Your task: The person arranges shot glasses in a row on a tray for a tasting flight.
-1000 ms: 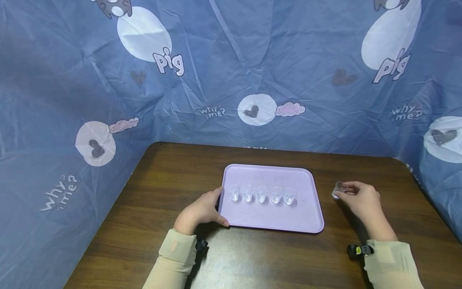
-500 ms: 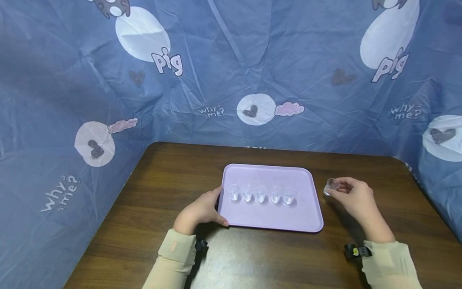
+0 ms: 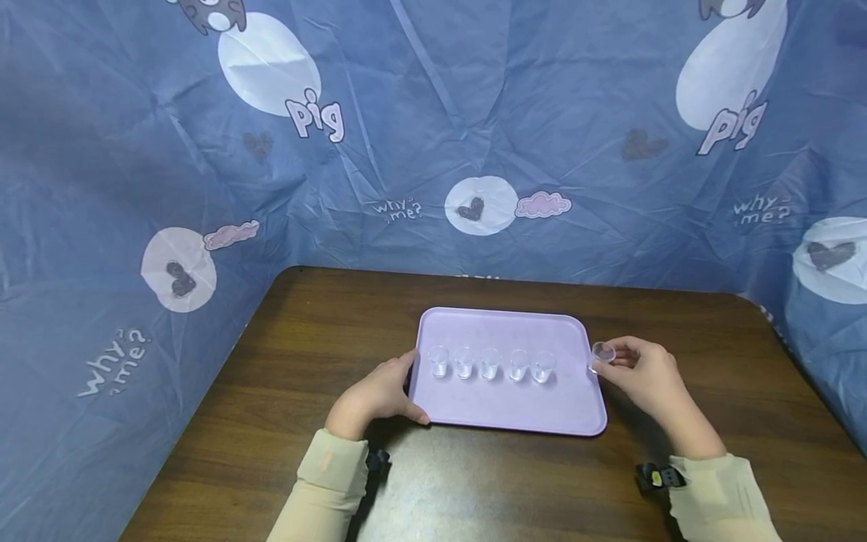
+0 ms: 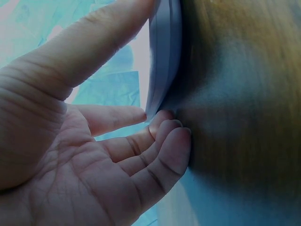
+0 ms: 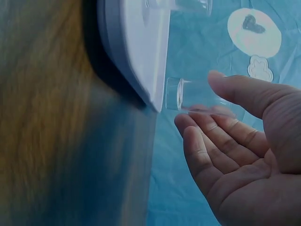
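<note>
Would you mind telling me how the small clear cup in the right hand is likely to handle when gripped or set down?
The clear cup looks thin-walled and empty, so probably very light. The right hand pinches it with fingertips alone, suggesting little weight. Its smooth round wall may slip or roll if tipped over, and its narrow base could topple on the tray.
</note>
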Available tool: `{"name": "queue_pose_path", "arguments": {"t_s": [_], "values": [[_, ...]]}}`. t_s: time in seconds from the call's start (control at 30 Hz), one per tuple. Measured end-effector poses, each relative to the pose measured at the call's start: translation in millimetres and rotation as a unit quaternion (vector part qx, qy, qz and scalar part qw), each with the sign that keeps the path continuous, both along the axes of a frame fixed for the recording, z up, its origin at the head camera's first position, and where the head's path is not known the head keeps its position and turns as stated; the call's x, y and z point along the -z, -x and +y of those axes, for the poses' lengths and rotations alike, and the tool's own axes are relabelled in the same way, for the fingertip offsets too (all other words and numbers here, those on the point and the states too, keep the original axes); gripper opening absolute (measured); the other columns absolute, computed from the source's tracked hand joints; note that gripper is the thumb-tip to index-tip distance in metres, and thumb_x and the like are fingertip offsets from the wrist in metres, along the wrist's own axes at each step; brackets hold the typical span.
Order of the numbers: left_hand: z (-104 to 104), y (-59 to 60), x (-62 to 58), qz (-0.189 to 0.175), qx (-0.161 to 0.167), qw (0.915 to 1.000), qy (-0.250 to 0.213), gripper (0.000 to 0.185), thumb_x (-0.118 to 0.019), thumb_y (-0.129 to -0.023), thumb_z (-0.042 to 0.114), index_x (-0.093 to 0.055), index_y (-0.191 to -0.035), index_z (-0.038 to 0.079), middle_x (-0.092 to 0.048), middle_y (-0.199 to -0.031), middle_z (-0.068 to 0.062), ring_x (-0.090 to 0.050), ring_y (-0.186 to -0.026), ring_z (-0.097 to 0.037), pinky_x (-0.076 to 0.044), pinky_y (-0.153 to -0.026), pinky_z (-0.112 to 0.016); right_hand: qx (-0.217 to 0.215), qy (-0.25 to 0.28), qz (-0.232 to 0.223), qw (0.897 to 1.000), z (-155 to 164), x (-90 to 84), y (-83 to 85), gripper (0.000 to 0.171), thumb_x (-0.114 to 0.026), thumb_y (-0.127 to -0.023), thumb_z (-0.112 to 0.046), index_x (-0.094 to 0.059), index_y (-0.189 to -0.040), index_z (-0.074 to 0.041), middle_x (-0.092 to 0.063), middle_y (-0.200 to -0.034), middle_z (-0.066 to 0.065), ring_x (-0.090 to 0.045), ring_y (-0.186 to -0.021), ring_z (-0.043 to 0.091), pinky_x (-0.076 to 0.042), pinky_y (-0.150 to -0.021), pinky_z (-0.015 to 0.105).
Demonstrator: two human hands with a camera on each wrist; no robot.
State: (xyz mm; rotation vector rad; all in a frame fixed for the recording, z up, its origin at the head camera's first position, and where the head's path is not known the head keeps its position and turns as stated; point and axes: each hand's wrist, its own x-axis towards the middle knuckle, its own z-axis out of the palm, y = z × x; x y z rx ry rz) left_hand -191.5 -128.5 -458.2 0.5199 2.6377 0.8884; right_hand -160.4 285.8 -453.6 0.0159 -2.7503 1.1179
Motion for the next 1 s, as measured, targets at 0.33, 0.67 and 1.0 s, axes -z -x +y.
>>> {"name": "queue_pose_path", "arguments": {"t_s": [0.33, 0.67, 1.0], "values": [[-0.4, 0.2, 0.2, 0.005, 0.002, 1.0000, -0.003, 0.118, -0.102, -0.059, 0.021, -0.036, -0.153, -0.006, -0.052, -0.140, -0.028, -0.050, -0.128, -0.039, -0.039, -0.107, -0.049, -0.035, 0.014, -0.001, 0.999, -19.3, 2.7, 2.9, 0.031, -0.085, -0.082, -0.008, -0.070, -0.105, 0.006, -0.072, -0.096, 0.015, -0.070, -0.086, 0.027, -0.056, -0.065, 0.025], [-0.9, 0.2, -1.1, 0.010, 0.002, 0.9999, -0.007, 0.117, -0.102, -0.059, 0.021, -0.037, -0.152, -0.006, -0.056, -0.135, -0.027, -0.053, -0.124, -0.037, -0.042, -0.105, -0.048, -0.045, 0.008, -0.045, 0.998, -30.2, 4.2, 4.2, 0.031, -0.083, -0.084, -0.010, -0.069, -0.108, 0.004, -0.071, -0.101, 0.014, -0.069, -0.092, 0.029, -0.059, -0.072, 0.036], [-0.7, 0.2, 1.1, 0.007, 0.002, 1.0000, -0.004, 0.119, -0.102, -0.058, 0.022, -0.035, -0.154, -0.005, -0.053, -0.140, -0.028, -0.050, -0.128, -0.039, -0.039, -0.107, -0.049, -0.048, 0.020, -0.054, 0.997, -32.4, 8.2, 3.1, 0.032, -0.084, -0.083, -0.008, -0.069, -0.107, 0.006, -0.071, -0.100, 0.016, -0.070, -0.092, 0.030, -0.059, -0.073, 0.034]]}}
